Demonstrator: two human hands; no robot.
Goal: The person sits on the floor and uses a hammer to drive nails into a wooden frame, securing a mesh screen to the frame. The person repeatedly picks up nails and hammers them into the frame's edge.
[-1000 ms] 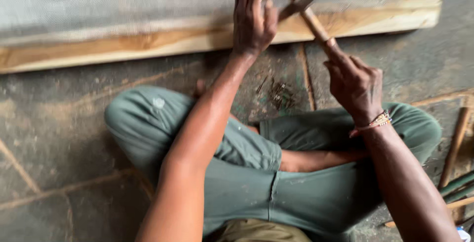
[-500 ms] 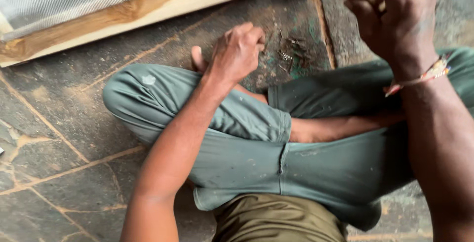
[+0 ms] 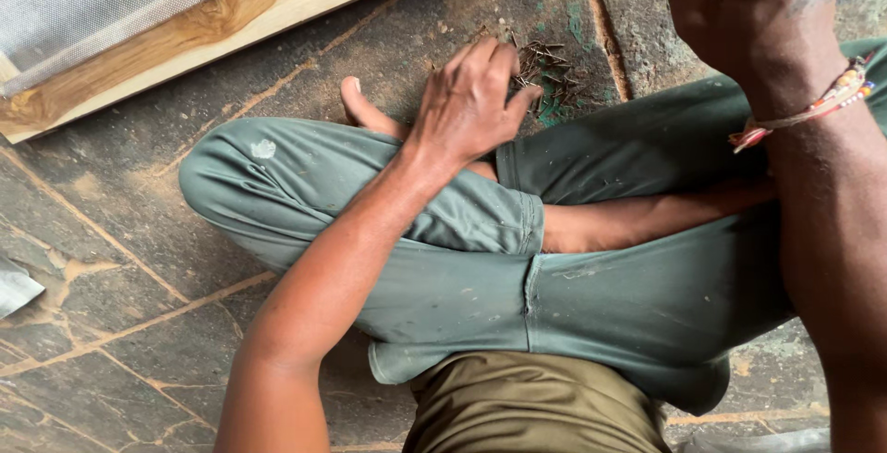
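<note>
Head view: left hand (image 3: 471,102) reaches over the crossed legs, fingers loosely curled onto a scattered pile of small dark metal nails (image 3: 552,70) on the stone floor (image 3: 102,259); none visibly pinched yet. Right hand (image 3: 748,10) raised at far right, grip cropped, cannot tell. Pale wooden frame with grey mesh (image 3: 185,33) lies far left.

Your arms are bare, no sleeves. Green trousers (image 3: 480,277) w/ pale flecks, cuffs rolled; olive shirt hem (image 3: 527,411) at 6 o'clock. Bead-and-thread bracelet (image 3: 813,107) on right wrist, approx. 3 o'clock.

A worn stone floor (image 3: 111,259) is carrying a heap of small nails (image 3: 554,70), a mesh-covered wooden frame (image 3: 176,33), and the seated person's crossed legs (image 3: 480,259).
</note>
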